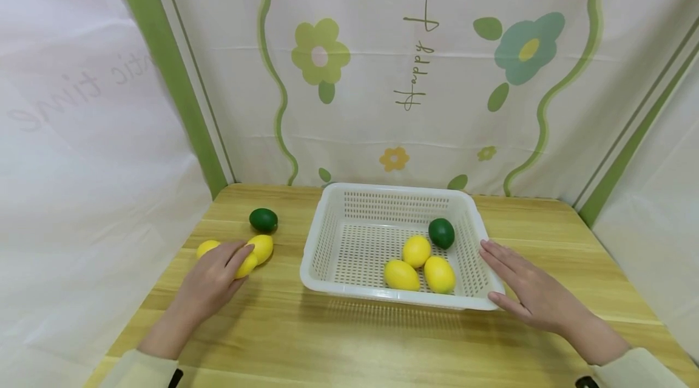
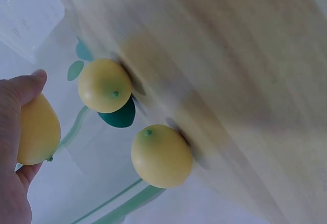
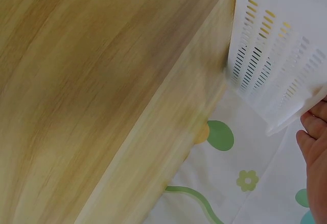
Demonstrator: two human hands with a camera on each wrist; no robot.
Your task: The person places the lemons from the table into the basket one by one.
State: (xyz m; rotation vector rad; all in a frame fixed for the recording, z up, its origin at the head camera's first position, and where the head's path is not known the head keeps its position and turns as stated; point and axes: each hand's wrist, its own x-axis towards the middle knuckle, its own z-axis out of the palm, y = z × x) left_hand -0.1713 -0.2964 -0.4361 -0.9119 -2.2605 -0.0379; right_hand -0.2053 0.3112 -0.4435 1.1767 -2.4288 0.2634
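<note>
At lower left of the head view, we find the left hand (image 1: 210, 282) pinching a yellow lemon (image 2: 39, 132) between thumb and fingers, near two loose lemons (image 1: 263, 248). At lower right, the right hand (image 1: 537, 297) lies with fingers extended against the white basket (image 1: 382, 294). We judge this the pick-up step; the next move likely calls for carrying it rightward, over the basket's left rim.
</note>
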